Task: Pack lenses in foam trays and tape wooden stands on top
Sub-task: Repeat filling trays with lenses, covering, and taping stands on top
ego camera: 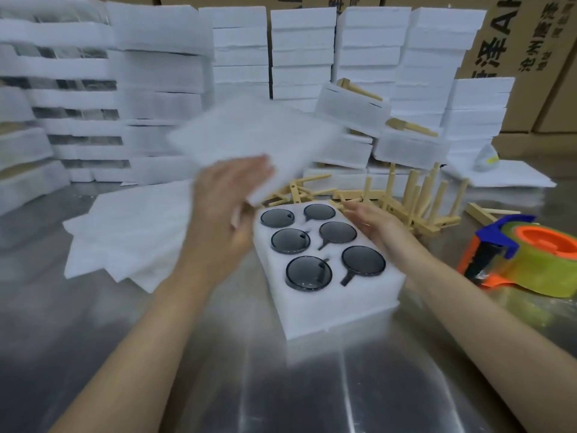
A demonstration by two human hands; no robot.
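Now the left hand (224,207) holds a foam sheet (256,135) over the foam tray (327,304), mid-frame. Lay it flat on all six lenses (309,271), edges matching, while the flat right hand (371,226) steadies the tray.

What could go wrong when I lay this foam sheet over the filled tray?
The left hand grips the foam sheet by one edge, tilted, so it may land skewed and leave some lenses uncovered. The wooden stands are piled right behind the foam tray; the sheet's far edge could catch on them. The right hand lies open beside the tray and might nudge it.
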